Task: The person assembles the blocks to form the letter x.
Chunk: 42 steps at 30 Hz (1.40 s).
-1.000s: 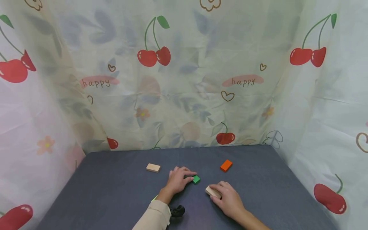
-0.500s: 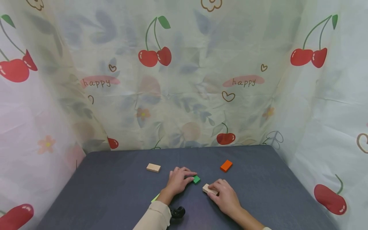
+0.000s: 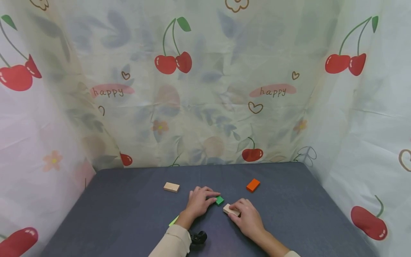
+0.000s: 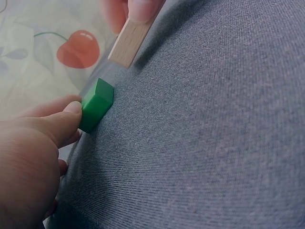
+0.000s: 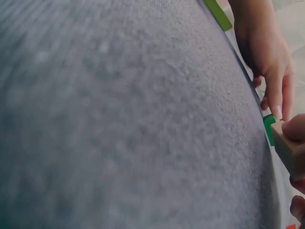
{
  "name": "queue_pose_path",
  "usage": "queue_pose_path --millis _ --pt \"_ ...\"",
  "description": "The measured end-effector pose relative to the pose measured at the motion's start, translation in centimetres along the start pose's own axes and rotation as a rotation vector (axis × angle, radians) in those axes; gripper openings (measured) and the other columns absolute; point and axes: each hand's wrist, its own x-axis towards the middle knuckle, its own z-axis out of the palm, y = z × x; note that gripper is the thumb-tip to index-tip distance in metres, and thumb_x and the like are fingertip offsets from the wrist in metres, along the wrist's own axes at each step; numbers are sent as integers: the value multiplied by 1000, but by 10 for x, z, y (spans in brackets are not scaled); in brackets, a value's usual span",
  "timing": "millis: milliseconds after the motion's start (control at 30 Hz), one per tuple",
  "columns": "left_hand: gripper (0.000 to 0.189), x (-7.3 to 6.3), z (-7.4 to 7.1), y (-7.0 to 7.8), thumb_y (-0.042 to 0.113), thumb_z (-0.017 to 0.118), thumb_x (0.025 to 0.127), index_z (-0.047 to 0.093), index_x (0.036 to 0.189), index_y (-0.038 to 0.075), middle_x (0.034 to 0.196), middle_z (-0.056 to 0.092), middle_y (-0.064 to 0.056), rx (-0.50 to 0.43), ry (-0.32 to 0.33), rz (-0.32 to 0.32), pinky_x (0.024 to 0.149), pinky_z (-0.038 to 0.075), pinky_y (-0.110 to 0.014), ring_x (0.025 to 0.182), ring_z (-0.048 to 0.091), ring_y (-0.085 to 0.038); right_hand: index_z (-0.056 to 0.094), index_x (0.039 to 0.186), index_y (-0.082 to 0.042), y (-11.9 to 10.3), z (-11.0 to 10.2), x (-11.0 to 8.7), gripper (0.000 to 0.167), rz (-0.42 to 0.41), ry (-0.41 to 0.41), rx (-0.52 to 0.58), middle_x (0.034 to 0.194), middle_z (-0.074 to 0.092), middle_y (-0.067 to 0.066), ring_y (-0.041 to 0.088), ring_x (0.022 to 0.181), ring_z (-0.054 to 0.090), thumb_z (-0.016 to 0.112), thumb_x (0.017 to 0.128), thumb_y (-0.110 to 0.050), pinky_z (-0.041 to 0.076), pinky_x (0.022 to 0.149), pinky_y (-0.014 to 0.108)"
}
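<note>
My left hand pinches a green block between thumb and fingers on the dark cloth. In the left wrist view the thumb rests against one end of that green block. To the right, my right hand grips a plain wooden block by its far end. The near end of this wooden block points at the green block, with a small gap between them. In the right wrist view the wooden block partly covers the green one.
A second plain wooden block lies at the back left and an orange block at the back right. A yellow-green block is partly hidden behind the left wrist, near a black wrist device. A patterned curtain surrounds the table.
My right hand has slid the wooden block leftward and slightly away from me, closer to the green block. The left hand and the green block have stayed in place.
</note>
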Motion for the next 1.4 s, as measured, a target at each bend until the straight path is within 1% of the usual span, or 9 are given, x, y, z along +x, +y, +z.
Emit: queue_pose_path --millis 133,300,500,767,1000,1400 --pt "25 0 0 0 35 63 95 71 119 35 110 63 8 1 5 2 75 33 -37 94 48 -16 74 88 -22 -2 2 2 19 -21 20 -3 87 58 -13 6 81 51 86 74 -23 46 67 27" --pt "26 -1 0 0 35 62 95 71 119 35 110 63 8 3 10 5 75 33 -37 95 49 -16 73 88 -22 -3 5 5 19 -19 25 -7 87 57 -13 7 80 50 86 73 -22 45 66 27" --pt "26 -1 -1 0 36 62 95 71 119 34 112 63 7 6 21 14 75 34 -37 95 49 -17 73 88 -22 -5 10 11 18 -2 11 -30 87 57 -12 8 80 51 85 74 -23 45 66 28" --pt "25 -2 -1 0 36 61 96 72 118 33 111 63 7 -5 21 12 75 33 -37 95 49 -17 74 89 -23 -7 13 15 16 51 -39 -51 88 57 -11 8 79 50 83 77 -27 44 66 28" --pt "26 -1 -1 0 36 61 96 71 120 34 112 63 7 7 13 25 75 33 -37 95 49 -17 74 88 -22 -9 14 16 18 41 -21 -44 88 57 -10 10 81 51 84 75 -25 45 66 29" --pt "26 -1 -1 -1 34 61 96 71 120 34 113 63 6 -6 17 32 74 32 -37 94 48 -17 72 89 -22 -11 17 16 19 103 -44 -40 89 56 -8 11 79 50 84 75 -26 42 64 29"
